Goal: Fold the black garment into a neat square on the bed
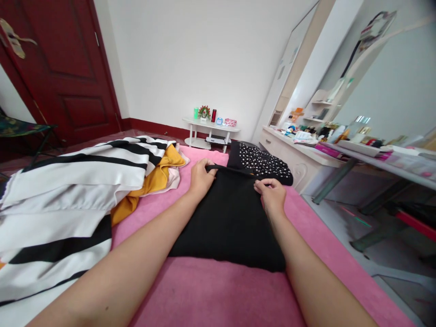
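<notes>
A black garment [231, 222] lies flat on the pink bed cover [218, 295] in front of me. My left hand [200, 177] is closed on the garment's far left corner, pinching its thin black edge. My right hand [270, 193] is closed on the far right edge of the same garment, fingers curled over the fabric. Just beyond it lies a black piece with white dots [260, 161].
A heap of black-and-white striped cloth [68, 200] with a mustard-yellow garment [153, 181] lies on the left. A small white table [211, 131] stands by the far wall. A cluttered dresser [306, 150] lines the right side, a dark red door [64, 68] the left.
</notes>
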Demonstrator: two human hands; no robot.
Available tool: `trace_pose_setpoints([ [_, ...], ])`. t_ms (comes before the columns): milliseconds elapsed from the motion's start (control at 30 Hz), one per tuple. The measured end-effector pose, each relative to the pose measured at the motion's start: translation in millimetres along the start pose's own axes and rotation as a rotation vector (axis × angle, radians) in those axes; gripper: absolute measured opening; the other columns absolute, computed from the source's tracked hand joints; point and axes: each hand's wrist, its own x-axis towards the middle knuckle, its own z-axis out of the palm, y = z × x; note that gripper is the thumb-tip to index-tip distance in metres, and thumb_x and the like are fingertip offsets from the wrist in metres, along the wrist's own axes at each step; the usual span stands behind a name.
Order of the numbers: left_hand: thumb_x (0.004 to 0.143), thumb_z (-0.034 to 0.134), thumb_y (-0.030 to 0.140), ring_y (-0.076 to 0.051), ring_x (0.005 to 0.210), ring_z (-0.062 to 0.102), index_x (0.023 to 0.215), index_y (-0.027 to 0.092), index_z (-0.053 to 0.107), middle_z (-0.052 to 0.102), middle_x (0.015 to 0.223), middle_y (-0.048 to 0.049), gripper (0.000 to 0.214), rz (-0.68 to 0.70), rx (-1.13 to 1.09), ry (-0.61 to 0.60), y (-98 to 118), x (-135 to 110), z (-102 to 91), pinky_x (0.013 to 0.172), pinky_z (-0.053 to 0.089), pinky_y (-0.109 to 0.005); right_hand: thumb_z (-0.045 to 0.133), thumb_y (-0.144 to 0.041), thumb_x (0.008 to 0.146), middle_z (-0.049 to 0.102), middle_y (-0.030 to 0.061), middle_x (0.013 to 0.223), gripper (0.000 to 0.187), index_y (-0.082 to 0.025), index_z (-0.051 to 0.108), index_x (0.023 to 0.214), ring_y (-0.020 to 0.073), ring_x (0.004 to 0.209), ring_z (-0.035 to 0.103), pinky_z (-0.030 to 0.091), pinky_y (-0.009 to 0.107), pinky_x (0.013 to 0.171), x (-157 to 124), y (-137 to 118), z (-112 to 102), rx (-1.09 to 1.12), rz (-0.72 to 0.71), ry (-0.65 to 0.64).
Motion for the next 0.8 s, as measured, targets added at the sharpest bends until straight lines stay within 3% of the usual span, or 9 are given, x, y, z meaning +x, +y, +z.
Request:
trace_pose_setpoints([
  [100, 0.078, 0.059, 0.017, -0.022, 0.105, 0.059, 0.109, 0.017, 0.056, 0.055, 0.118, -0.0092, 0.031, 0.089, 0.070, -0.012, 2.5, 0.6, -1.0, 0.088, 0.048, -0.031, 0.068, -0.026, 0.062, 0.069, 0.0050, 0.079, 0.027, -0.018, 0.056, 0.084, 0.0217, 0.083, 0.068, 0.053, 0.035, 0.079, 7.1, -4.3, 0.8, -0.097, -0.036, -0.054],
  [167, 0.075, 0.065, 0.022, -0.027, 0.122, 0.047, 0.128, 0.016, 0.044, 0.039, 0.138, -0.0148, 0.057, 0.079, 0.163, -0.137, 4.3, -1.2, 1.3, 0.098, 0.041, -0.034, 0.066, -0.024, 0.065, 0.068, 0.0105, 0.101, 0.041, -0.016, 0.055, 0.103, 0.0230, 0.100, 0.064, 0.050, 0.036, 0.086, 8.2, -15.9, 2.0, -0.251, -0.040, -0.126],
  [233, 0.075, 0.067, 0.033, -0.033, 0.131, 0.036, 0.136, 0.013, 0.035, 0.025, 0.147, -0.0191, 0.072, 0.040, 0.276, -0.279, 5.6, -3.5, 3.0, 0.105, 0.034, -0.037, 0.065, -0.027, 0.068, 0.060, 0.0135, 0.120, 0.049, -0.014, 0.054, 0.114, 0.0252, 0.115, 0.055, 0.045, 0.038, 0.094, 2.8, -33.6, 5.3, -0.452, -0.104, -0.245],
  [367, 0.082, 0.057, 0.044, -0.037, 0.134, 0.031, 0.131, 0.007, 0.041, 0.024, 0.147, -0.0238, 0.064, -0.016, 0.471, -0.403, 7.1, -4.9, 0.6, 0.106, 0.030, -0.037, 0.059, -0.036, 0.078, 0.055, 0.0090, 0.130, 0.040, -0.018, 0.062, 0.114, 0.0254, 0.124, 0.047, 0.033, 0.040, 0.106, -26.1, -63.8, 17.5, -0.815, -0.275, -0.655],
  [433, 0.086, 0.052, 0.042, -0.036, 0.135, 0.028, 0.131, 0.003, 0.041, 0.026, 0.145, -0.0261, 0.060, -0.042, 0.552, -0.423, 7.2, -5.0, -1.4, 0.107, 0.028, -0.038, 0.052, -0.043, 0.084, 0.051, 0.0111, 0.134, 0.046, -0.016, 0.059, 0.120, 0.0268, 0.128, 0.043, 0.031, 0.041, 0.107, -41.4, -65.5, 22.4, -0.961, -0.270, -0.763],
  [533, 0.088, 0.050, 0.037, -0.036, 0.137, 0.022, 0.133, -0.003, 0.036, 0.023, 0.146, -0.0294, 0.061, -0.069, 0.609, -0.420, 6.6, -7.9, -1.5, 0.109, 0.024, -0.039, 0.040, -0.046, 0.090, 0.033, 0.0205, 0.145, 0.059, -0.006, 0.046, 0.133, 0.0332, 0.134, 0.031, 0.032, 0.046, 0.104, -52.3, -55.3, 22.6, -1.198, -0.200, -0.681],
  [600, 0.087, 0.053, 0.031, -0.036, 0.138, 0.020, 0.134, -0.001, 0.036, 0.020, 0.148, -0.0274, 0.060, -0.049, 0.593, -0.356, 6.4, -11.3, -0.8, 0.109, 0.025, -0.040, 0.036, -0.041, 0.092, 0.030, 0.0259, 0.145, 0.059, -0.003, 0.038, 0.137, 0.0362, 0.130, 0.037, 0.037, 0.047, 0.098, -50.1, -49.1, 17.5, -1.291, -0.152, -0.558],
  [700, 0.081, 0.054, 0.014, -0.030, 0.136, 0.026, 0.130, 0.016, 0.048, 0.032, 0.147, -0.0135, 0.050, 0.141, 0.485, -0.244, 9.9, -13.2, -4.0, 0.109, 0.028, -0.039, 0.040, -0.033, 0.090, 0.048, 0.0235, 0.131, 0.049, -0.009, 0.045, 0.132, 0.0336, 0.115, 0.052, 0.043, 0.042, 0.086, -38.9, -52.3, 6.0, -1.316, -0.189, -0.370],
  [800, 0.078, 0.052, 0.013, -0.025, 0.114, 0.054, 0.103, 0.022, 0.068, 0.063, 0.116, -0.0056, 0.031, 0.229, 0.312, -0.294, 21.8, -7.6, -14.4, 0.098, 0.041, -0.034, 0.051, -0.040, 0.084, 0.065, 0.0124, 0.101, 0.031, -0.020, 0.065, 0.103, 0.0294, 0.095, 0.061, 0.045, 0.036, 0.072, -28.4, -68.4, -4.0, -1.306, -0.206, -0.245],
])
